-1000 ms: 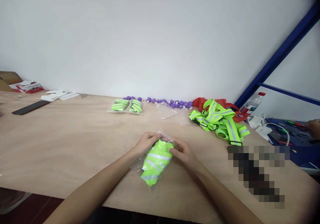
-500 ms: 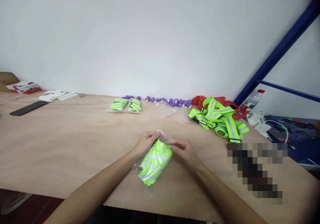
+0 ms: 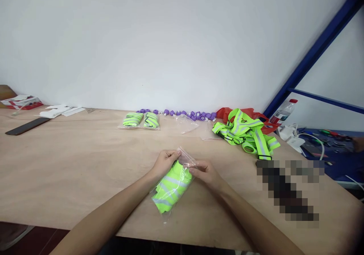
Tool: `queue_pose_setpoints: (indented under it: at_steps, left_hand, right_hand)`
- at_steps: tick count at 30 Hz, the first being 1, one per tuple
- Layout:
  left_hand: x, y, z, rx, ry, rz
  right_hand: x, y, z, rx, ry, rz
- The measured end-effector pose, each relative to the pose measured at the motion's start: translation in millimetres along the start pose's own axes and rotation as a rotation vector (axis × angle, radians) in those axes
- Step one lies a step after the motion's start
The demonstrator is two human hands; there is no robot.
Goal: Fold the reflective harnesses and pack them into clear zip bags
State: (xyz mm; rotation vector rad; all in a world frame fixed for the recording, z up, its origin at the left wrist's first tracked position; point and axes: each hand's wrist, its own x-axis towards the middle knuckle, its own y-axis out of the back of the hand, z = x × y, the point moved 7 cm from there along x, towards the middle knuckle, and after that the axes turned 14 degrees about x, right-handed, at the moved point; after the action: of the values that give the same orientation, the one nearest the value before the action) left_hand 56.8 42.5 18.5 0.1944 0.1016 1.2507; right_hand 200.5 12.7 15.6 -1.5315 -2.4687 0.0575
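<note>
A clear zip bag [image 3: 165,214] hangs tilted over the near part of the table, its mouth end up and to the right. Inside lies a folded neon-green reflective strap [image 3: 172,186] with silver stripes. My left hand [image 3: 165,163] pinches the bag's top left corner between thumb and fingers. At the right side of the bag, just below its mouth, my right hand [image 3: 207,172] grips the plastic beside the strap's upper end. Whether the zip is closed cannot be made out.
Two packed bags of green strap [image 3: 132,119] lie near the wall, beside purple caps [image 3: 202,117] and an empty clear bag [image 3: 184,124]. Loose green straps [image 3: 241,130] are heaped on a red bag [image 3: 250,113] at right. A bottle [image 3: 283,111] and a dark flat bar [image 3: 27,126] flank them.
The strap has slid lower into the bag, toward its bottom left corner. My right hand has shifted slightly left, and the whole view has moved a little.
</note>
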Motion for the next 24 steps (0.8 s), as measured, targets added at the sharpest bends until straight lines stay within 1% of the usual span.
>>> queue_pose_setpoints:
  at_steps: [2,4,6,7,9,11,13,14,18,20,22,24]
  left_hand:
    - [0.9,4.1,0.2,-0.042,0.022,0.033]
    - [1.6,10.5,-0.3,-0.090,0.037,0.103]
    - [1.3,17.0,-2.0,-0.138,0.052,0.188]
    - [0.7,19.4,-3.1,-0.162,0.061,0.228]
    - [-0.7,22.0,-4.9,-0.207,0.069,0.287]
    - [-1.6,20.7,-4.7,-0.253,0.053,0.300]
    - [-1.5,16.0,-4.1,-0.298,0.030,0.265]
    - [-1.1,12.3,-4.6,-0.319,0.031,0.226]
    - [-0.4,-6.4,-12.7,-0.380,0.119,0.007]
    - [-1.3,-12.5,-14.8,-0.399,0.155,-0.074]
    - [-2.2,-13.3,-12.3,-0.396,0.148,-0.092]
    - [-3.0,-11.4,-6.9,-0.378,0.117,-0.078]
  right_hand:
    - [1.9,8.9,-4.6,0.011,0.081,0.136]
    - [2.3,22.6,-6.3,0.034,0.139,0.309]
    - [2.0,34.5,-1.6,0.093,0.128,0.435]
    - [2.5,37.2,2.5,0.126,0.096,0.454]
    - [4.2,36.0,10.8,0.175,0.012,0.417]
    - [4.8,32.1,14.6,0.195,-0.029,0.369]
    - [4.3,30.1,14.0,0.199,-0.019,0.357]
    - [3.8,30.3,13.1,0.198,-0.007,0.364]
    - [2.4,34.3,9.8,0.185,0.030,0.395]
    - [1.8,36.5,8.1,0.193,0.046,0.410]
    - [1.0,38.6,6.6,0.214,0.055,0.440]
    - [0.3,40.0,5.8,0.239,0.058,0.473]
